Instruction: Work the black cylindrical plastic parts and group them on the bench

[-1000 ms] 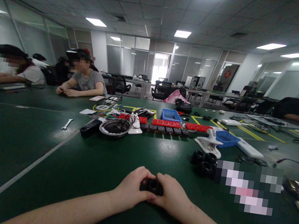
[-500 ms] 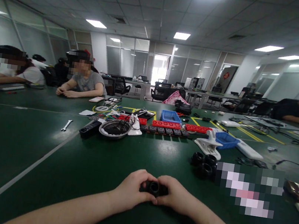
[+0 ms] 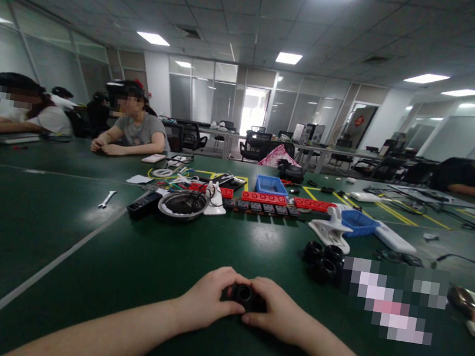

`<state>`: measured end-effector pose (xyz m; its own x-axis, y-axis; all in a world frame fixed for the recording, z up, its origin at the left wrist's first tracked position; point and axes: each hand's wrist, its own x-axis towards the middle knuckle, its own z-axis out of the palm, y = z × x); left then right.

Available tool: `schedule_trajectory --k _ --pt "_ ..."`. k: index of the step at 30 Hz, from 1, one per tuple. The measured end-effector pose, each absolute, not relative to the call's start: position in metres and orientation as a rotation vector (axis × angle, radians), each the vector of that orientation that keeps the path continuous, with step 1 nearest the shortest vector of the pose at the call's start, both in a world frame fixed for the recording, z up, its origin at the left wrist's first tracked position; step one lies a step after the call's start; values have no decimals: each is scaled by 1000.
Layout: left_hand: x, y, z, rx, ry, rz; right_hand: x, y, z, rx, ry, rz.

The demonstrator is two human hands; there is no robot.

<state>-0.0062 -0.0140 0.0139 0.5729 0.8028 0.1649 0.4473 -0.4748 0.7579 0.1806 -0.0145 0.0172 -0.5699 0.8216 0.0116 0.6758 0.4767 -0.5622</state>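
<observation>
Close to me over the green table, my left hand [image 3: 211,298] and my right hand [image 3: 272,308] meet around a small black part with a round hole [image 3: 244,293]. Fingers and thumbs of both hands curl about it from either side, and the hole faces up toward me. Much of its body is hidden by the fingers, so its exact kind does not show. Several black ring-shaped parts [image 3: 324,268] stand in a cluster to the right, beyond my right hand.
Ahead lie a metal bowl [image 3: 183,205], a white clamp base [image 3: 330,231], a row of red socket strips [image 3: 265,199] and blue trays [image 3: 272,185]. A wrench [image 3: 107,199] lies at the left. A person [image 3: 133,127] sits across the table.
My hands stay around the black part, which has shifted very slightly away from me. The thumbs have moved a little apart.
</observation>
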Motion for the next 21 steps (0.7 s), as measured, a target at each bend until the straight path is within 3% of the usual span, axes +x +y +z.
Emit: schedule_trajectory --k 5,16,21 --pt "-8 -12 14 2131 946 641 187 -7 14 -1289 -2384 940" --pt "2 -17 6 1914 1216 703 166 -21 8 -1572 -2460 275" --pt "-4 -17 13 2034 1035 648 176 -18 15 -1336 -2461 570"
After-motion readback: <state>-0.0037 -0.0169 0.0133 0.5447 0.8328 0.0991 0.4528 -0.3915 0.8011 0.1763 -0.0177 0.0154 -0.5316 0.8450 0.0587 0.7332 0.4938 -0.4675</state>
